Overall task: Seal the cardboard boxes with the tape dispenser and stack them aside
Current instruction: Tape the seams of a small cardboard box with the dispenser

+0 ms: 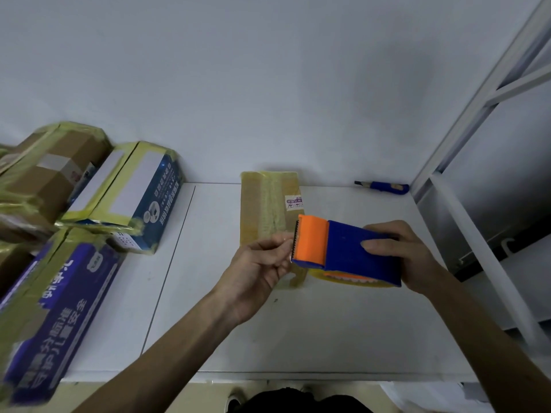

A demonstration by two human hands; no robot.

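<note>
Between the two hands sits the tape dispenser [346, 248]. The right hand [408, 254] grips its blue body with curled fingers. The left hand [259, 263] has its fingertips drawn together right at the toothed blade and seems to pinch the tape end [288, 240].

The cardboard box [262, 204] lies just beyond and partly under the left hand on the table [328, 323]. The sealed boxes [74, 204] are stacked far to that hand's left.

I see three risks. The fingertips are so near the teeth that a quick pull may scratch them. The loose tape may fold and stick to itself or to the skin. Neither hand holds the box, so it may slide when the tape is pressed on, and the strip may then go crooked.
</note>
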